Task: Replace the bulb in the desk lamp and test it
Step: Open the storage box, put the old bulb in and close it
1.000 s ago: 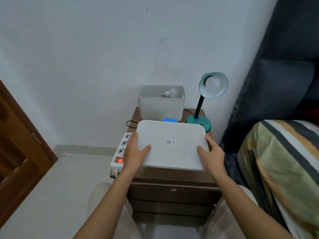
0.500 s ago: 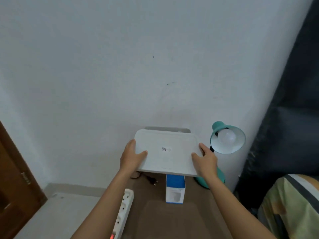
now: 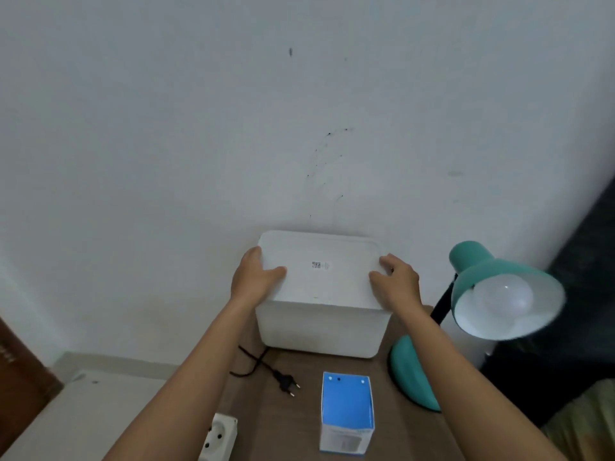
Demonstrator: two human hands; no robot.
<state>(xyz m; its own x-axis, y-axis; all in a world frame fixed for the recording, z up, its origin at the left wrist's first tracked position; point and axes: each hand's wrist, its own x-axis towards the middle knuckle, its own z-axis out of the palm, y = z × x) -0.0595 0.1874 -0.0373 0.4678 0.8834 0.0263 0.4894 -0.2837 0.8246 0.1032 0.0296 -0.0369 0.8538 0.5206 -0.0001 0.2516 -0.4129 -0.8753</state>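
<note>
A white lid (image 3: 319, 267) lies on top of the white storage bin (image 3: 319, 331) at the back of the brown nightstand (image 3: 299, 420). My left hand (image 3: 256, 277) grips the lid's left edge and my right hand (image 3: 396, 281) grips its right edge. To the right stands a teal desk lamp (image 3: 416, 374), its shade (image 3: 506, 287) facing me with a white bulb (image 3: 502, 297) screwed in, unlit. The lamp's black plug (image 3: 286, 384) lies loose on the nightstand. A blue bulb box (image 3: 346, 410) stands upright in front of the bin.
A white power strip (image 3: 219, 437) lies at the nightstand's front left edge. The white wall is directly behind the bin. A brown wooden door (image 3: 20, 384) is at far left, dark fabric (image 3: 582, 294) at right, and striped bedding at bottom right.
Both hands carried the lid up and away from me and set it onto the bin. My view moved closer and lower toward the nightstand.
</note>
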